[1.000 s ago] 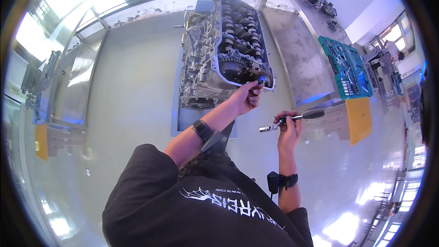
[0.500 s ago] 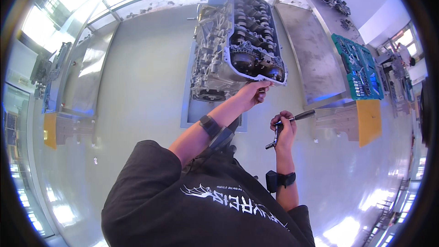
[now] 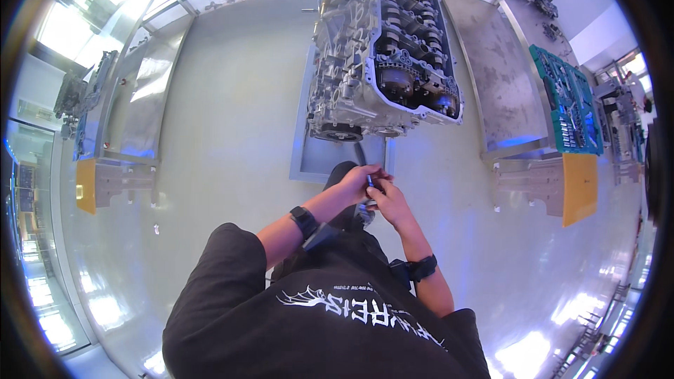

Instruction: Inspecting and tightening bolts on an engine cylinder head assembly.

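Both hands working close together, near side of the engine, well apart from it. Right hand [image 3: 390, 202] is holding a slim metal tool [image 3: 370, 181], thumb and fingers narrowed on it. Left hand [image 3: 359, 179] is curling its fingers beside the same piece; whether it is gripping, cannot tell. Tool is sitting between the hands, the short visible stretch of its long axis running roughly near to far; fingers are hiding its ends, so cannot tell which way it points. Engine [image 3: 393, 63] is standing on the far side, its long axis running near to far and leaning left at the far end, chain end facing near. Green tool case [image 3: 547, 91] is lying open, far right.
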`<state>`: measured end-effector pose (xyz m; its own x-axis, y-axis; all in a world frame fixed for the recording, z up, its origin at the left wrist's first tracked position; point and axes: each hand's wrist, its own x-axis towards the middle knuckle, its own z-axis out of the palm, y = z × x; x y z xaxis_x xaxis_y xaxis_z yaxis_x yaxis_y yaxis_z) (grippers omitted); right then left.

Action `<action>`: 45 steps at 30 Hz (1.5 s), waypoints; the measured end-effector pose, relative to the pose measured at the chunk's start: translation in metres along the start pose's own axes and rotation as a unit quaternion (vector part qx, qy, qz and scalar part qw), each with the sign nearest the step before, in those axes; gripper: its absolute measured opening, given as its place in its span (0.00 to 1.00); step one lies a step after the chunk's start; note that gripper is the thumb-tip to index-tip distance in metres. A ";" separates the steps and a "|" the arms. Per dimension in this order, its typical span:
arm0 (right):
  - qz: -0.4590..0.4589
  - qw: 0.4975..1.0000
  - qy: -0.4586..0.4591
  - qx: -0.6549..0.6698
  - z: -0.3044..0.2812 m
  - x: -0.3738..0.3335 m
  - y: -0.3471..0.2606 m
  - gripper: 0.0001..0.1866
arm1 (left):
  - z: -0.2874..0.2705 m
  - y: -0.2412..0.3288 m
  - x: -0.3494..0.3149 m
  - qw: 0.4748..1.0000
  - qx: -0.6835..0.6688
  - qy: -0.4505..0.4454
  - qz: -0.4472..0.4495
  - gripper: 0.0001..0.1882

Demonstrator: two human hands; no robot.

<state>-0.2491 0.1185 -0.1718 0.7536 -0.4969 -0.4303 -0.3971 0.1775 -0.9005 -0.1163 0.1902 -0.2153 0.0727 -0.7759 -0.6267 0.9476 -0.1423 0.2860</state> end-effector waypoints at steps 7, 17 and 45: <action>0.178 0.956 0.059 0.226 0.009 0.078 0.018 0.11 | -0.137 0.073 0.003 0.978 -0.012 0.174 0.113 0.16; -0.101 0.816 0.111 0.559 -0.008 0.073 -0.100 0.21 | -0.188 0.156 -0.011 0.978 0.113 0.158 0.072 0.19; -0.261 0.760 0.075 0.591 0.007 0.075 -0.078 0.13 | -0.147 0.152 0.085 0.990 -0.026 0.124 -0.054 0.17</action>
<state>-0.1577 0.0738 -0.1340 0.5429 -0.8374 -0.0631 0.7495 0.5171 -0.4133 0.0796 0.1936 -0.3317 0.0381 -0.5822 -0.8121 0.9684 -0.1791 0.1738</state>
